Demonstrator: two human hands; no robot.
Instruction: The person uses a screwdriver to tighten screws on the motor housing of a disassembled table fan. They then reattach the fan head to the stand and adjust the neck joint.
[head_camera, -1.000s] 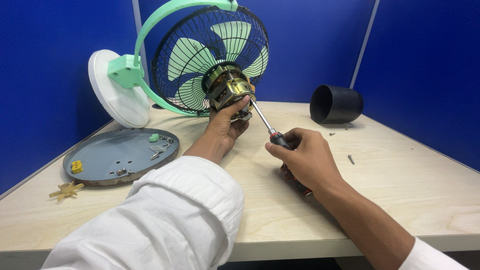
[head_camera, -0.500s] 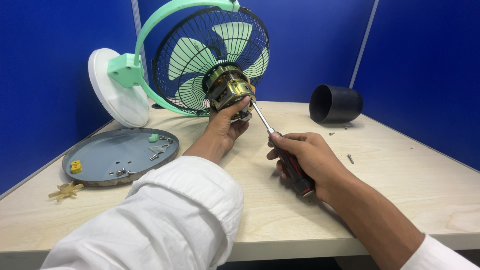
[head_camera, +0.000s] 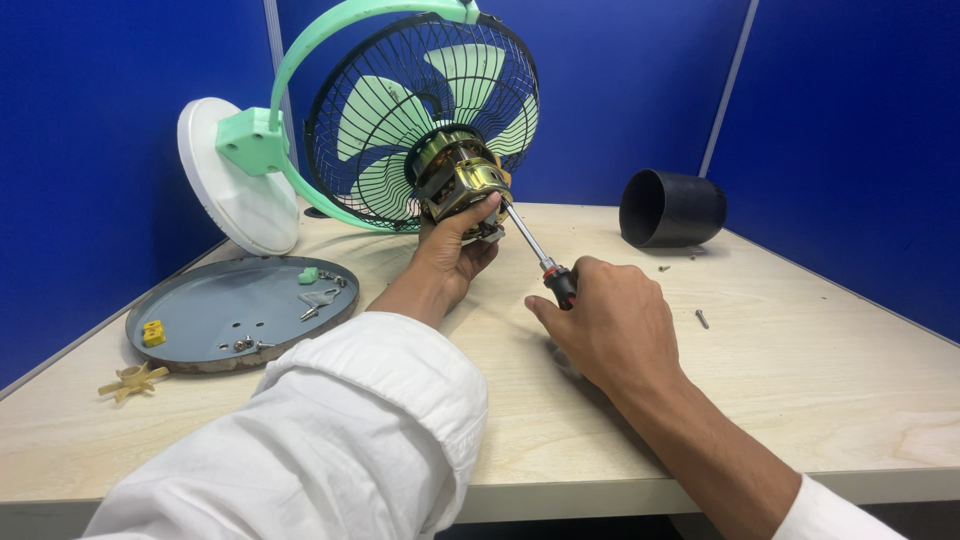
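Observation:
A table fan lies tipped on the wooden table, its black wire cage (head_camera: 390, 110) with pale green blades facing away. The bare brass-coloured motor (head_camera: 455, 178) sticks out toward me. My left hand (head_camera: 455, 250) cups the motor from below and steadies it. My right hand (head_camera: 605, 320) grips the handle of a screwdriver (head_camera: 535, 248) whose metal shaft slants up and left, with the tip at the motor's right side. The fan's mint green arm (head_camera: 255, 140) joins a round white base (head_camera: 235, 185) standing on edge at the left.
A round grey cover plate (head_camera: 200, 310) with small screws and bits lies at the left. A yellow star-shaped part (head_camera: 132, 380) sits near the table's left edge. A black cylindrical housing (head_camera: 672, 208) lies at the back right. Loose screws (head_camera: 702, 318) lie right of my right hand. Blue partition walls surround the table.
My right hand has turned on the screwdriver handle, rolling from a side grip to a grip with the back of the hand up. The left hand and fan have stayed in place.

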